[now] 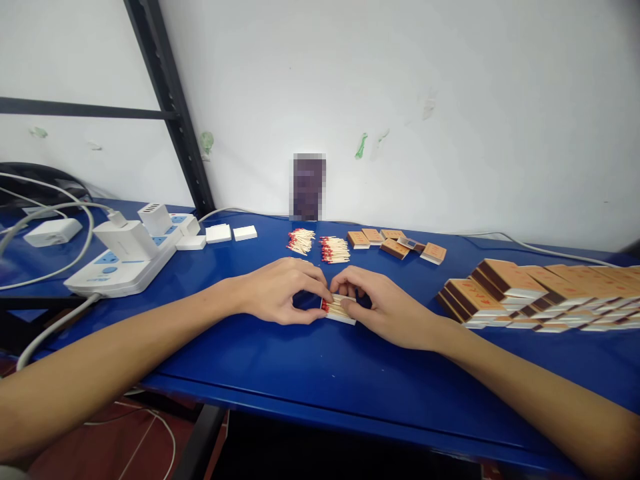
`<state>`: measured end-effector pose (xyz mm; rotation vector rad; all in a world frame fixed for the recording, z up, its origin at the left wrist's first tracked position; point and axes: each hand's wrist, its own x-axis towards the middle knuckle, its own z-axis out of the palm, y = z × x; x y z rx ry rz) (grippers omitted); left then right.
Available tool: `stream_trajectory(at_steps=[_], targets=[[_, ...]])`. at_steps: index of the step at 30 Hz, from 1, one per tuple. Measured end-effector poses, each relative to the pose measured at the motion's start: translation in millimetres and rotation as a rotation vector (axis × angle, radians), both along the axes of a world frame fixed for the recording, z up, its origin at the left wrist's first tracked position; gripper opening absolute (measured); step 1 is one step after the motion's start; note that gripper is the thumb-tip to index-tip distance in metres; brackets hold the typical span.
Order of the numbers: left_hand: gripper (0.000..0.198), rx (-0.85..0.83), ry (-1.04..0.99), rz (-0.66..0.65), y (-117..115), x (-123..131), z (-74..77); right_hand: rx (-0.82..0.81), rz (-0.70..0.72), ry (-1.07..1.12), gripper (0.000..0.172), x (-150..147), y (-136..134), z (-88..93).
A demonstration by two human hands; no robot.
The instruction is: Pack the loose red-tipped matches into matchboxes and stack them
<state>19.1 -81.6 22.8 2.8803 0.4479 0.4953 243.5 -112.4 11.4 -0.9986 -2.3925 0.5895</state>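
A small white matchbox tray lies on the blue table between my hands, with red-tipped matches inside it. My left hand grips the tray's left end between thumb and fingers, by the red heads. On the other side, my right hand has its thumb over the matches and its fingers curled at the tray's far right edge. Just beyond are two piles of loose matches, a left pile and a right pile. Several orange matchbox sleeves lie behind my right hand.
Stacked matchboxes fill the table's right side. At left stands a power strip with plugged-in chargers and cables. White trays lie near the strip. A blurred dark upright object leans at the wall. The blue table's front edge runs below my hands.
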Motion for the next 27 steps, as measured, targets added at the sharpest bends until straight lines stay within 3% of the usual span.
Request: stream_trajectory(at_steps=[14, 19, 22, 25, 27], targets=[[0.027, 0.025, 0.023, 0.034, -0.3, -0.2, -0.5, -0.032, 0.002, -0.009, 0.015, -0.7, -0.8, 0.4], [0.029, 0.067, 0.053, 0.049, -0.3, -0.9, -1.3, 0.028, -0.02, -0.01, 0.018, 2.3, 3.5, -1.2], [0.029, 0.108, 0.074, 0.058, 0.2, -1.5, -1.6, 0.215, -0.131, -0.071, 0.023, 10.2, 13.1, -0.6], [0.028, 0.136, 0.086, 0.064, 1.0, -2.0, -0.7, 0.426, -0.36, -0.319, 0.031, 22.8, 25.2, 0.1], [0.03, 0.159, 0.092, 0.074, 1.5, -2.5, 0.6, 0.474, -0.504, -0.487, 0.039, 32.3, 32.5, -1.2]])
